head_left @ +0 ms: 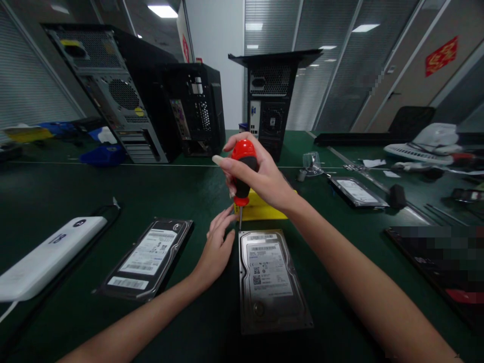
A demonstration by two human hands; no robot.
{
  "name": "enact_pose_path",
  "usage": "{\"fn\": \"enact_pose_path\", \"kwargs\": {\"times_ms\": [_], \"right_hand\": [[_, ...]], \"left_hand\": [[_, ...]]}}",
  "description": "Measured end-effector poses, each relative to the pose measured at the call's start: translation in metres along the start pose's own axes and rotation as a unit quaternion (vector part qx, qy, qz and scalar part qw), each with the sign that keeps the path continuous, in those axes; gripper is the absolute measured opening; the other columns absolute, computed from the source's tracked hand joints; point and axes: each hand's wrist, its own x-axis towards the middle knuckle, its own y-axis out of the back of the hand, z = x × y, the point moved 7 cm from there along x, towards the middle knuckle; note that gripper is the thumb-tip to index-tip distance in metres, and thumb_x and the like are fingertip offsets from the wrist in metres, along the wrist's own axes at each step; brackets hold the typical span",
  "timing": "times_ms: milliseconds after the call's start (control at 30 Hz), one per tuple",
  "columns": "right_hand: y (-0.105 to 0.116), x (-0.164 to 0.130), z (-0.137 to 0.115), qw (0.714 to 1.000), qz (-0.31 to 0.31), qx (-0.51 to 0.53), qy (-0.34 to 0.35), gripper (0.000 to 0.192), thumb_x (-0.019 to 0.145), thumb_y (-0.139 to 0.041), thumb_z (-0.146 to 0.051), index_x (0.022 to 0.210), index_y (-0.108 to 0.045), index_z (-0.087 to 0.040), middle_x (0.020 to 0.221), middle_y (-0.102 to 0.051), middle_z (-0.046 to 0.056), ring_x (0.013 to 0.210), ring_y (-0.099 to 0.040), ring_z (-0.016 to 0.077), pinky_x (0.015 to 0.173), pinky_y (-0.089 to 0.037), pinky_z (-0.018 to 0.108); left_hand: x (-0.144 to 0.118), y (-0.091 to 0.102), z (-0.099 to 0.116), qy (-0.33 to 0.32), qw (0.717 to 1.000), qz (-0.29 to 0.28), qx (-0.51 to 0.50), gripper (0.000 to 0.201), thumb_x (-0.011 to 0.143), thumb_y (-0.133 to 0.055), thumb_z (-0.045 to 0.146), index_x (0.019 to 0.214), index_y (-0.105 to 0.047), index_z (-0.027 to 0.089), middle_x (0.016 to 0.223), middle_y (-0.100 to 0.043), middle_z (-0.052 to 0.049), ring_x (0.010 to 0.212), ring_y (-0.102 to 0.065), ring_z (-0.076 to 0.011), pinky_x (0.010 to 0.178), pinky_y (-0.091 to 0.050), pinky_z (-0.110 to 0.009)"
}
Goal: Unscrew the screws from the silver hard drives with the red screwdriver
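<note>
Your right hand (260, 176) clenches the screwdriver (244, 174) upright over the hard drive (270, 277)'s far corner. Your left hand (217, 247), open, merely steadies its edge. The tip seems barely seated; tilt, and it may slip and gouge the lid.

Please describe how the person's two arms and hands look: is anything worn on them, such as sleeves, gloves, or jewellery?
Both forearms are bare right to the picture's lower edge: no sleeves or gloves. The left hand and right hand show no rings, and neither wrist shows a watch or bracelet. The right hand's fingernails are long and pale.

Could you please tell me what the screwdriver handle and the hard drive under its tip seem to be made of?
Screwdriver: handle looks like glossy red plastic with a matte black, probably rubber, grip band; thin metal shaft. Hard drive: brushed grey metal lid, dully reflective, with a white paper label.
</note>
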Motion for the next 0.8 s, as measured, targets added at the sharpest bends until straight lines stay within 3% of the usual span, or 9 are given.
{"fn": "enact_pose_path", "kwargs": {"times_ms": [133,467,667,800], "right_hand": [[0.0003,-0.0002,0.0008,1.0,0.0,-0.003,-0.006,0.032,0.08,-0.056,-0.041,0.098,-0.038,-0.022,0.063,-0.047,-0.006,0.049,-0.048,0.0055,0.046,-0.041,0.018],[0.0002,-0.0009,-0.0011,1.0,0.001,0.0,0.003,0.032,0.08,-0.056,-0.042,0.097,-0.038,-0.021,0.062,-0.047,-0.005,0.048,-0.048,0.0066,0.046,-0.039,0.019],[-0.0046,-0.0005,-0.0003,0.998,-0.04,0.051,0.015,0.026,0.087,-0.046,-0.036,0.106,-0.037,-0.021,0.073,-0.046,-0.004,0.058,-0.049,0.0056,0.054,-0.043,0.019],[-0.0038,0.0004,-0.0008,0.998,-0.039,0.052,0.017,0.025,0.088,-0.043,-0.033,0.109,-0.038,-0.02,0.079,-0.046,-0.002,0.062,-0.049,0.0055,0.06,-0.045,0.02]], "left_hand": [[0.0015,-0.0029,-0.0036,0.0,1.0,0.001,0.013,0.047,0.081,-0.039,0.01,0.124,-0.049,0.024,0.138,-0.042,-0.005,0.13,-0.031,-0.0225,0.109,-0.019,-0.047],[-0.0028,0.0012,-0.0079,0.021,1.0,0.01,0.003,0.055,0.079,-0.039,0.01,0.133,-0.038,0.019,0.14,-0.029,-0.011,0.132,-0.024,-0.0259,0.11,-0.016,-0.048],[-0.003,0.0004,-0.0078,0.011,1.0,0.004,-0.017,0.057,0.079,-0.039,0.011,0.135,-0.034,0.023,0.139,-0.025,-0.008,0.134,-0.021,-0.0257,0.111,-0.013,-0.049],[-0.0028,-0.0002,-0.0066,0.008,1.0,-0.008,-0.029,0.058,0.079,-0.039,0.012,0.136,-0.032,0.022,0.139,-0.024,-0.009,0.132,-0.022,-0.0263,0.109,-0.019,-0.05]]}}
